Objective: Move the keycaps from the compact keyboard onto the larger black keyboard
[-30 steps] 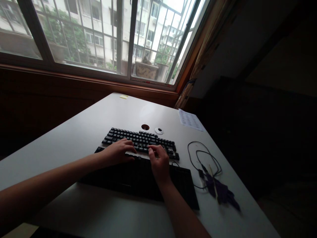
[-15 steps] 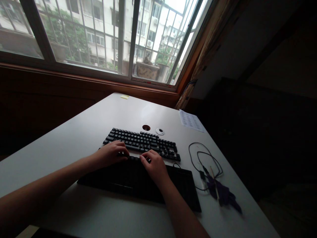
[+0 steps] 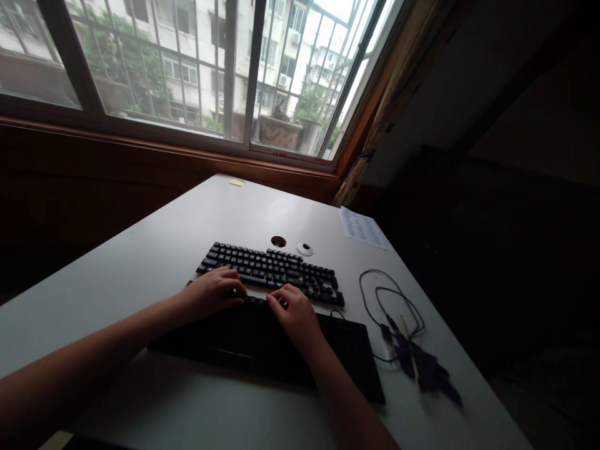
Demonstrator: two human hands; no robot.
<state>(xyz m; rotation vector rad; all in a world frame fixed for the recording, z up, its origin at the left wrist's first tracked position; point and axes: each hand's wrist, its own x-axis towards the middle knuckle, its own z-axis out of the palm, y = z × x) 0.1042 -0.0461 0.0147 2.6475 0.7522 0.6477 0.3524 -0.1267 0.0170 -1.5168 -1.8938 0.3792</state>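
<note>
On my feed, black keycaps (image 3: 262, 265) lie in rows on the white tabletop (image 3: 140, 262), just beyond the keyboard (image 3: 210, 350). Right of it sit a looped cable (image 3: 376, 270), a purple cloth (image 3: 426, 369) and a thin stick (image 3: 413, 362) across the cloth. Farther off are a round hole (image 3: 278, 241), a white ring (image 3: 304, 249), a paper sheet (image 3: 363, 229) and a yellow note (image 3: 237, 182). Both forearms block parts of the keyboard from me.

A second ago the right hand (image 3: 287, 306) was over the keycaps; now its bent thumb and forefinger are at the keyboard's far edge. The left hand (image 3: 220, 290) has drawn back slightly, fingers curled at that edge. I cannot tell whether either grips a key.

Print on the sheet is too small to read.
</note>
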